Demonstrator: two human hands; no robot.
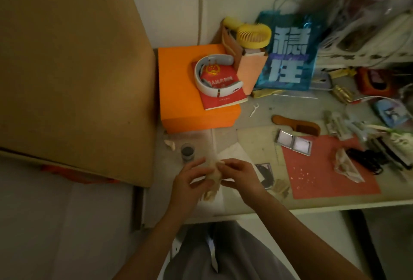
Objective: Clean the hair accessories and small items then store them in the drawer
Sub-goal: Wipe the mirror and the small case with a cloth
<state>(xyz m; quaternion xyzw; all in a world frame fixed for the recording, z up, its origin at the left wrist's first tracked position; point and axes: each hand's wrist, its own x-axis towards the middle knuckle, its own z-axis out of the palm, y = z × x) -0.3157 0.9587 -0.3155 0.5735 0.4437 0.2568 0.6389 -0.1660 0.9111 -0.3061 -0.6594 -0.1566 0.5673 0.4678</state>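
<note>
Head view shows the left hand (192, 178) and right hand (237, 175) both pinching a pale cloth-like item (214, 175) between them above the surface (252, 118). Wiping works best with the left steadying while the right rubs; remaining accessories lie right of the right hand.

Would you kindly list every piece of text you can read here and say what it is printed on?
"稳住": large pale characters on the blue gift bag.
Red booklet: gold emblem and a line of gold characters, partly hidden by the white neck fan, too blurred to read.
Nothing else is legible.
</note>
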